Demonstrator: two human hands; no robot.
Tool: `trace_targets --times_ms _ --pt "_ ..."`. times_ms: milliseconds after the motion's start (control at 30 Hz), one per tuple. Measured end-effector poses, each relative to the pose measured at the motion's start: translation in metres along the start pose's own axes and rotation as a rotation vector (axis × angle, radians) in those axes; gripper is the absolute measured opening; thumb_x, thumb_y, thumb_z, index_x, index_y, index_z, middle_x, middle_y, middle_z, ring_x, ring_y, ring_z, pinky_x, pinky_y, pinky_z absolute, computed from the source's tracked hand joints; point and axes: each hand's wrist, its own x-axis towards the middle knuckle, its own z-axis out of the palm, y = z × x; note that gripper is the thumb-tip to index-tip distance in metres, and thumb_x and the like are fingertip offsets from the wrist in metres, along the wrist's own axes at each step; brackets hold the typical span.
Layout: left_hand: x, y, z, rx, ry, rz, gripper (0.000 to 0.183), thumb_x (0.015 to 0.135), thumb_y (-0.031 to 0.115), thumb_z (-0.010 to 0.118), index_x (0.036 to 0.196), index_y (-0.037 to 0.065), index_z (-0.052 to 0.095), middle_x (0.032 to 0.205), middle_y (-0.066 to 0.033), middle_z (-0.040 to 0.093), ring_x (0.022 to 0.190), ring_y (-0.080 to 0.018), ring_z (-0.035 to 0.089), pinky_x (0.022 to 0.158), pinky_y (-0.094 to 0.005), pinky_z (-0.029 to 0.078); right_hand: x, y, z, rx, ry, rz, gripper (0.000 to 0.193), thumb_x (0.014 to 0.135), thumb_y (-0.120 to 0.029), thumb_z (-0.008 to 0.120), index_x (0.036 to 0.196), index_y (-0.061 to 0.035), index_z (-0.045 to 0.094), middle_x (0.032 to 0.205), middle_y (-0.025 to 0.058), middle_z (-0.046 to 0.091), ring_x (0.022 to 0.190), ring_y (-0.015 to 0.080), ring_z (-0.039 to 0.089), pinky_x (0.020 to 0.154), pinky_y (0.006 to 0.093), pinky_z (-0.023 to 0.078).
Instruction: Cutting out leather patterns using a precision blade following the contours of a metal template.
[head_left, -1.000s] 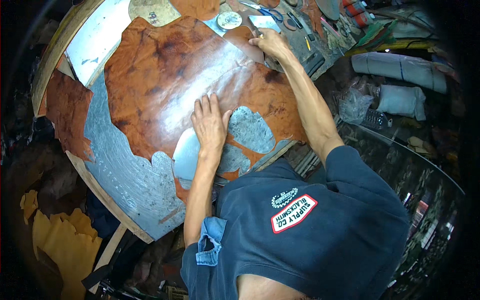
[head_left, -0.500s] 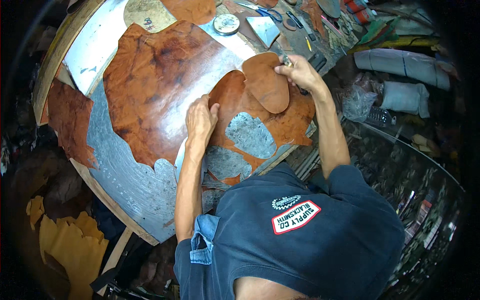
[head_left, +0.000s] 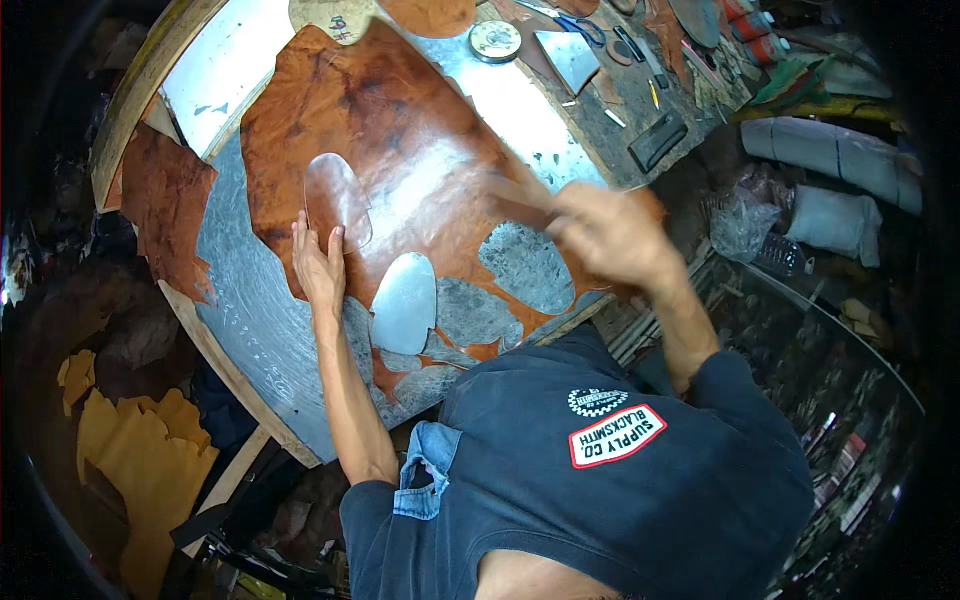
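Observation:
A large glossy brown leather hide [head_left: 400, 130] covers the middle of the work surface. My left hand [head_left: 318, 265] rests on it, fingers stretched out and apart, touching the lower end of a shiny brownish oval piece [head_left: 338, 200]. Nearer to me, a silver oval area [head_left: 404, 300] shows against the brown. My right hand [head_left: 615, 240], smeared by motion, is raised over the hide's right part with its fingers curled. A blurred brown shape [head_left: 518, 200] extends from its fingertips; I cannot make out what it is. Below it, a grey oval opening [head_left: 528, 265] shows in the leather.
Blue-handled scissors [head_left: 583, 30], a round tin [head_left: 495, 41] and a dark block [head_left: 658, 142] lie at the far right of the table. A wooden edge [head_left: 235, 375] bounds the table at left. Several rolled bundles [head_left: 830, 165] are stacked on the right.
My left hand has moved left across the hide to the shiny oval piece. The tan oval leather piece is no longer clearly seen in my right hand, which has come nearer and blurs.

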Motion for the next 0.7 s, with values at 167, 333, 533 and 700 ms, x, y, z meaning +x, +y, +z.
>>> trace_targets --times_ms 167,333,533,700 --pt "0.002 -0.004 0.001 -0.029 0.041 0.01 0.04 0.092 0.025 0.063 0.107 -0.011 0.06 0.141 -0.0244 0.048 0.132 -0.0429 0.042 0.111 -0.0451 0.033 -0.011 -0.087 0.076 0.253 -0.211 -0.243 0.021 0.082 -0.008 0.064 0.103 -0.0048 0.06 0.088 0.0113 0.058 0.076 0.032 0.064 0.06 0.0403 0.052" --pt "0.002 0.002 -0.011 -0.31 -0.036 -0.109 0.033 0.091 0.02 0.061 0.112 -0.005 0.062 0.126 -0.0191 0.06 0.115 -0.0325 0.056 0.099 -0.0391 0.042 -0.021 -0.091 0.104 0.38 -0.249 -0.289 0.021 0.082 -0.006 0.062 0.102 -0.003 0.058 0.087 0.0134 0.058 0.076 0.0352 0.063 0.061 0.0451 0.051" --pt "-0.001 -0.069 -0.035 -0.736 0.262 -0.335 0.032 0.097 0.016 0.057 0.123 -0.003 0.057 0.113 -0.0105 0.064 0.097 -0.0184 0.059 0.088 -0.0288 0.047 -0.008 -0.057 0.063 0.368 -0.095 -0.105 0.016 0.085 -0.013 0.062 0.095 -0.0018 0.058 0.083 0.0192 0.06 0.076 0.0381 0.062 0.065 0.0455 0.049" --pt "0.001 -0.022 -0.092 -0.972 0.201 -0.368 0.036 0.097 0.014 0.058 0.129 -0.001 0.052 0.113 -0.0081 0.062 0.098 -0.0165 0.06 0.09 -0.032 0.049 0.0 -0.002 -0.007 0.178 -0.002 0.266 0.02 0.089 -0.018 0.06 0.092 0.0012 0.055 0.073 0.0188 0.056 0.065 0.0319 0.057 0.061 0.0409 0.046"
